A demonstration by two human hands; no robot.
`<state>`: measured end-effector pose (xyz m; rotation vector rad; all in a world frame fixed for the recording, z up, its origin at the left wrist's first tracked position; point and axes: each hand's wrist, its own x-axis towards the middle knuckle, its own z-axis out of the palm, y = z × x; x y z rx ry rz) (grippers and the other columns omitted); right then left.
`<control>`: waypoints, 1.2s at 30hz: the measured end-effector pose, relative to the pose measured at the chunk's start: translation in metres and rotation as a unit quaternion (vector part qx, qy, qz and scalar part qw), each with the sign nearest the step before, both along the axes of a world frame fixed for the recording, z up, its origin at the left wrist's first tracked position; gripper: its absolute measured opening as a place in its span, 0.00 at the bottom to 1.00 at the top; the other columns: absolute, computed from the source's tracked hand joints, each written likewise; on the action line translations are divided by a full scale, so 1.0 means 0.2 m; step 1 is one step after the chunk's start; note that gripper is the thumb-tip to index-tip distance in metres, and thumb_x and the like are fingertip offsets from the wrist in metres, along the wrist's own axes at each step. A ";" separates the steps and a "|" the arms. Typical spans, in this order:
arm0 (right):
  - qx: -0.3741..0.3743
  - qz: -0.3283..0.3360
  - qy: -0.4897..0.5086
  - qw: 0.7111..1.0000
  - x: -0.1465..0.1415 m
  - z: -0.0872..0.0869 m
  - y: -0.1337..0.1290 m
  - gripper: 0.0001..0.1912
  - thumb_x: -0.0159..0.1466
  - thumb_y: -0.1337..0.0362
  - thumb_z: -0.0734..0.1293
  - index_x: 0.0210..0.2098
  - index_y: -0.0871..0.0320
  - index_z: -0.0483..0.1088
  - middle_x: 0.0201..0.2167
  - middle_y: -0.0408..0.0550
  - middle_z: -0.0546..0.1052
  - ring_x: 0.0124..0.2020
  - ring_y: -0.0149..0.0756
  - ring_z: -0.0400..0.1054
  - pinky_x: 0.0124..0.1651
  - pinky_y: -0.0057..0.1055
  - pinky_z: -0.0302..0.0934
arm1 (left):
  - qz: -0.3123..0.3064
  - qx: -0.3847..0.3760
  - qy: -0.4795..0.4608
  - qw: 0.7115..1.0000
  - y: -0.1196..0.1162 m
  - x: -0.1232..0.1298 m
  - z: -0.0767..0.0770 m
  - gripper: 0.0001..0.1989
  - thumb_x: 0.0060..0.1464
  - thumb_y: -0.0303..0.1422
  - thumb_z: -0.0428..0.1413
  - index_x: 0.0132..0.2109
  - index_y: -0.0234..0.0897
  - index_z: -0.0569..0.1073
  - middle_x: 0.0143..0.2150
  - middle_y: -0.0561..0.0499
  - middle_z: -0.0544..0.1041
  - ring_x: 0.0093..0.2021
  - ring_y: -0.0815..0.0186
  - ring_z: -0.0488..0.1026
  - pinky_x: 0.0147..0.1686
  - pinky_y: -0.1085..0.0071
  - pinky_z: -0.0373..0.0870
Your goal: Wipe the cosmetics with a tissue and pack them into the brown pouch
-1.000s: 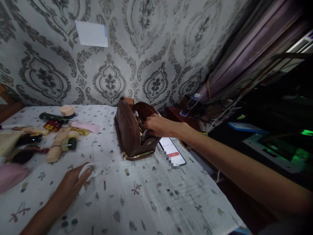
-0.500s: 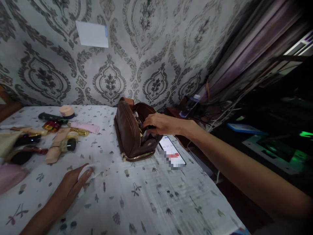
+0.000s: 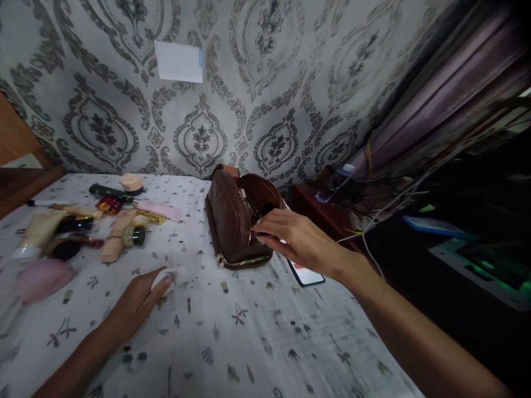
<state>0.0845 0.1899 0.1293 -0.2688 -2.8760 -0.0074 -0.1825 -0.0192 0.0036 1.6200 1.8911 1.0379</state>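
My left hand (image 3: 143, 296) is closed around a small white object (image 3: 162, 279), whose kind is hard to make out against the white cloth. My right hand (image 3: 290, 232) is at the near right side of an open brown makeup bag (image 3: 228, 224), fingertips pinched by its zipped rim. Whatever those fingers hold, if anything, is hidden. The bag's flap is unzipped, and dark contents show dimly inside. Partly under my right hand lies a phone (image 3: 307, 275) with a lit screen.
Cosmetics lie at the left: a pink pouch-like piece (image 3: 45, 280), a cream tube (image 3: 38, 235), a green-labelled jar (image 3: 134, 236), a pink tube (image 3: 160, 210) and a lidded jar (image 3: 131, 183). A clear bottle (image 3: 335, 182) and cables are beyond the table's right edge.
My right hand has drawn back from inside the bag toward its near right rim, now covering part of the phone. My left hand keeps its hold. The view has turned slightly left.
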 end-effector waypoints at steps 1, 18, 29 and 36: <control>0.002 -0.011 -0.015 1.000 0.02 -0.03 -0.02 0.13 0.71 0.63 0.59 0.41 0.59 0.75 0.34 0.53 0.78 0.38 0.40 0.71 0.44 0.36 0.64 | -0.001 -0.001 -0.003 1.000 0.00 0.00 0.00 0.23 0.63 0.49 0.44 0.25 0.41 0.61 0.20 0.56 0.68 0.23 0.66 0.68 0.27 0.72 0.66; -0.029 -0.099 0.146 0.984 0.17 -0.30 -0.14 0.13 0.69 0.66 0.62 0.51 0.57 0.73 0.44 0.54 0.79 0.46 0.42 0.74 0.48 0.42 0.72 | -0.012 -0.011 0.000 1.000 -0.02 0.01 0.01 0.23 0.64 0.49 0.43 0.26 0.40 0.59 0.22 0.57 0.64 0.25 0.67 0.63 0.29 0.72 0.61; -0.093 -0.146 0.166 0.971 0.14 -0.29 -0.16 0.13 0.69 0.61 0.62 0.48 0.57 0.75 0.43 0.55 0.80 0.45 0.43 0.75 0.48 0.42 0.70 | -0.020 -0.020 0.019 0.999 -0.03 0.00 0.02 0.23 0.64 0.50 0.40 0.26 0.40 0.59 0.23 0.56 0.66 0.27 0.66 0.66 0.30 0.71 0.61; -0.074 -0.141 0.067 0.985 0.03 -0.08 0.00 0.16 0.70 0.63 0.58 0.45 0.60 0.76 0.42 0.54 0.80 0.45 0.41 0.74 0.49 0.34 0.66 | -0.018 -0.003 0.021 1.000 -0.03 0.00 0.01 0.24 0.64 0.50 0.41 0.25 0.40 0.60 0.23 0.56 0.68 0.27 0.65 0.68 0.31 0.70 0.63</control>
